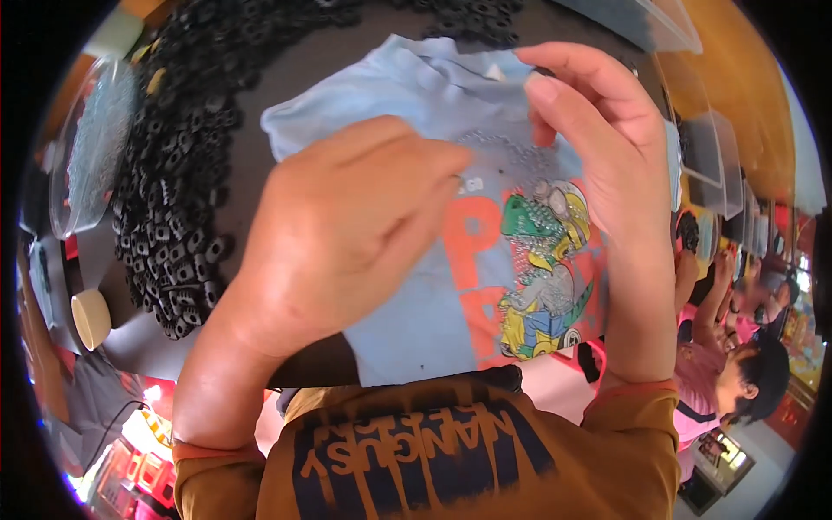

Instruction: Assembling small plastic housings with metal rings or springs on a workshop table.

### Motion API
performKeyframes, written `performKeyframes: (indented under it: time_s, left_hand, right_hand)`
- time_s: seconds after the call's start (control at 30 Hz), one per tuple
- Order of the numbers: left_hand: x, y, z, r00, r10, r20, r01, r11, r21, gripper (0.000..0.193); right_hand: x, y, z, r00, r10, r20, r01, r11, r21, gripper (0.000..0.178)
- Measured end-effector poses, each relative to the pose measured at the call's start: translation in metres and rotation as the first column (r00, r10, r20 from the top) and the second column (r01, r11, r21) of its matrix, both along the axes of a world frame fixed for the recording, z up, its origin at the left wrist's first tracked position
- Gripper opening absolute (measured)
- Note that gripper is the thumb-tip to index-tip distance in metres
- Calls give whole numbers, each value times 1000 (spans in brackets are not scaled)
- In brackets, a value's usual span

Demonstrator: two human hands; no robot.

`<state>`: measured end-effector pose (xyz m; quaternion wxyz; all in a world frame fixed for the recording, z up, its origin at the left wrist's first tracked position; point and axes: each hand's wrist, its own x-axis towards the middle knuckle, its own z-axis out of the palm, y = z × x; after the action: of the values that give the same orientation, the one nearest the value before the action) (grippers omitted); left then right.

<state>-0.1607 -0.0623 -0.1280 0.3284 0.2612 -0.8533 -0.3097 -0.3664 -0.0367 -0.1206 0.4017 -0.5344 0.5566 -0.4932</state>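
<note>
A light blue shirt (407,95) with an orange print and a cartoon figure covered in small studs lies flat on a dark table (277,78). My left hand (347,234) rests on the shirt's middle, fingers curled and pressing down. My right hand (598,147) hovers at the shirt's upper right, thumb and fingers pinched together near the collar; whatever is between the fingertips is too small to make out.
A big heap of small black ring-shaped parts (173,191) covers the table's left and far side. A clear bowl of tiny studs (91,147) and a cream roll (91,318) sit at the left. Clear plastic trays (711,147) stand at right, where other people (737,364) sit.
</note>
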Motion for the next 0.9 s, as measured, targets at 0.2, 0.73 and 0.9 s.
performKeyframes:
  time_s: [0.2,0.73,0.9]
  left_hand:
    - [-2,0,4,992,32,120,-31,1000,-2,20]
    - [-10,2,-3,927,25,374,-2,998,-63,23]
    - [-12,4,-3,931,59,361,7,984,-178,23]
  right_hand:
    - [-20,2,2,966,149,213,-140,989,-54,26]
    - [-27,0,-1,890,237,391,-290,954,82,26]
    - [-10,8,4,960,220,173,-231,972,43,20]
